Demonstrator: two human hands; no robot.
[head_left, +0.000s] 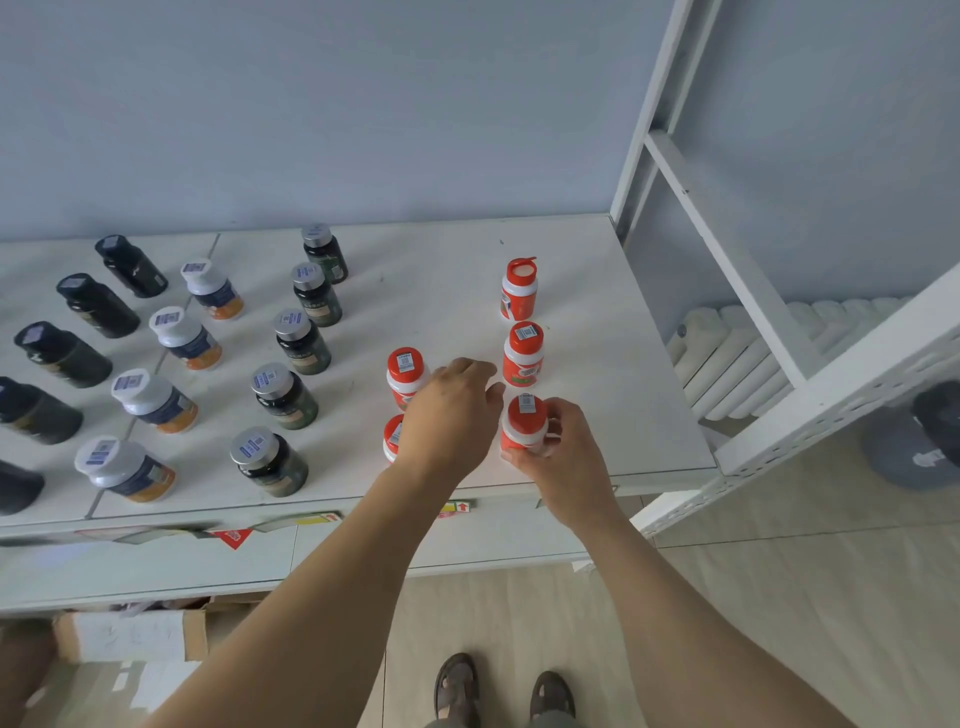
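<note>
Several orange-capped white bottles stand on the white table (597, 395). My right hand (563, 457) grips the nearest one (524, 423) round its body, upright near the front edge. Behind it stand a second bottle (523, 353) and a third (519, 288) with its flip lid open. My left hand (449, 415) hovers with relaxed fingers over two more orange-capped bottles, one (406, 374) behind and one (392, 436) partly hidden under the hand. It holds nothing.
Rows of other bottles fill the table's left: green ones with silver caps (298, 340), white-capped ones (184, 338), dark ones (96, 304). A white metal rack (779, 322) stands right of the table, a radiator (727, 364) behind it. A cardboard box (130, 631) lies below.
</note>
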